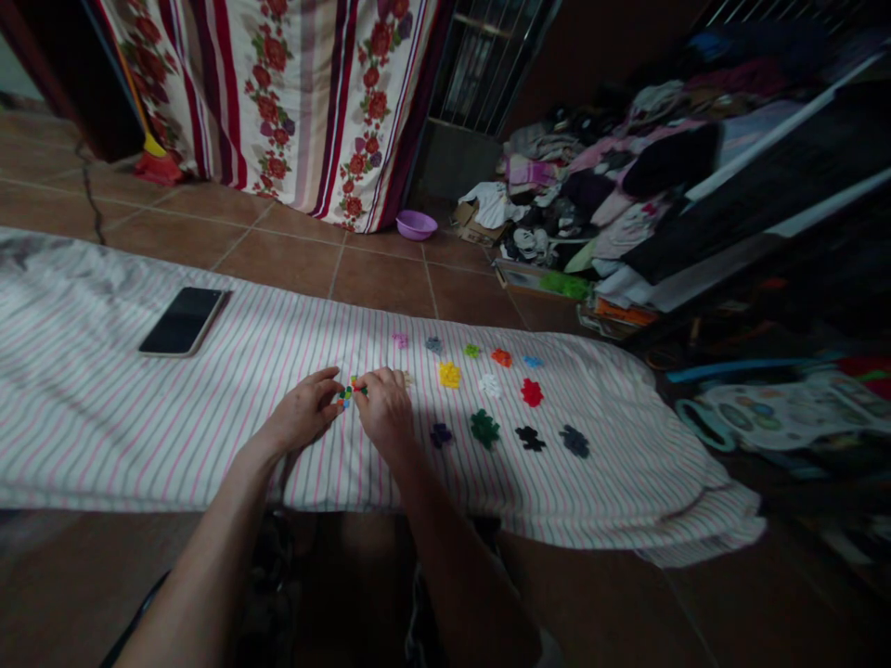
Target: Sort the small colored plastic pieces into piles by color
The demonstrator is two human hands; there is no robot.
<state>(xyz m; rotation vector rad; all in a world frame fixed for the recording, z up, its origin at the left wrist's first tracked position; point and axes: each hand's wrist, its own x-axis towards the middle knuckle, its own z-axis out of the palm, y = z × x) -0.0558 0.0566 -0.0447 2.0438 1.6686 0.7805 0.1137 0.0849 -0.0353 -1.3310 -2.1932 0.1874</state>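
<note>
Fingertips of the left hand (303,413) and right hand (384,408) are pinching a small multicoloured cluster (350,391) between them, just above the striped cloth (104,408). Knobbly plastic pieces (485,428) are lying in loose rows to the right, with bare cloth stretching left toward a flat dark phone (182,320).

The little colored cluster (350,391) sits between the fingertips of the left hand (301,414) and the right hand (385,406). It is too small to tell what the bits are, and the fingers hide part of it. Right of the cluster, the small colored pieces (487,401) on the striped cloth (104,408) are too tiny and dim to make out. The cloth runs off the picture's left edge. Far right of the cluster, the clothes pile (613,186) is dark and blurry.
</note>
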